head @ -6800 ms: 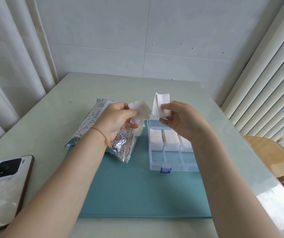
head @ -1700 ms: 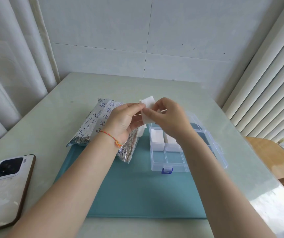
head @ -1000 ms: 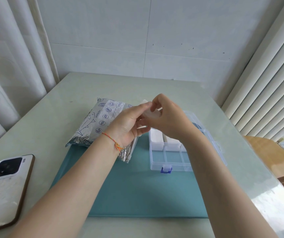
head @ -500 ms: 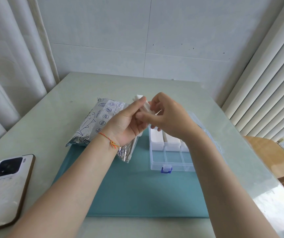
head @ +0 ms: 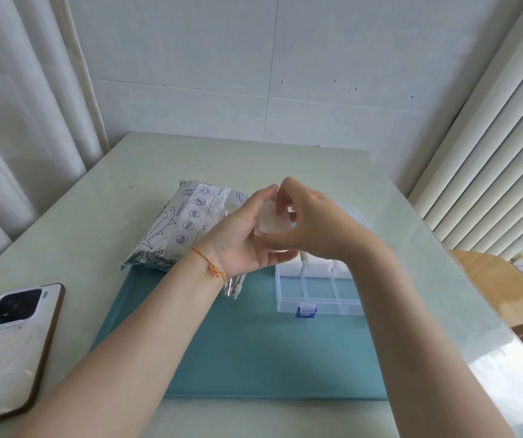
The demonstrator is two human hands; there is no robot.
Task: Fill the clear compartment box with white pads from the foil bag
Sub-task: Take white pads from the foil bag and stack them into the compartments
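In the head view, the foil bag (head: 187,226) lay at the far left corner of the teal mat (head: 253,352), partly off it, its white panel printed with round blue icons and a fish outline; the word "Date:" could be read on it, while the other writing was too small to make out. The left hand (head: 241,235) and the right hand (head: 310,226) met above the mat's far edge with a folded white pad (head: 269,220) between them: the left thumb and fingers were curled round the pad from the left, and the right fingers and thumb pinched it from above and the right. The clear box (head: 317,289) sat on the mat's right side, lid open, its blue latch (head: 306,312) facing the person; white pads (head: 317,263) filled the row just behind the near compartments, which held none. A phone (head: 10,346) lay face down left of the mat. Compared with half a second earlier, the pad sat lower, tucked between the two palms instead of poking up above the fingertips, and the left palm had turned more towards the camera.
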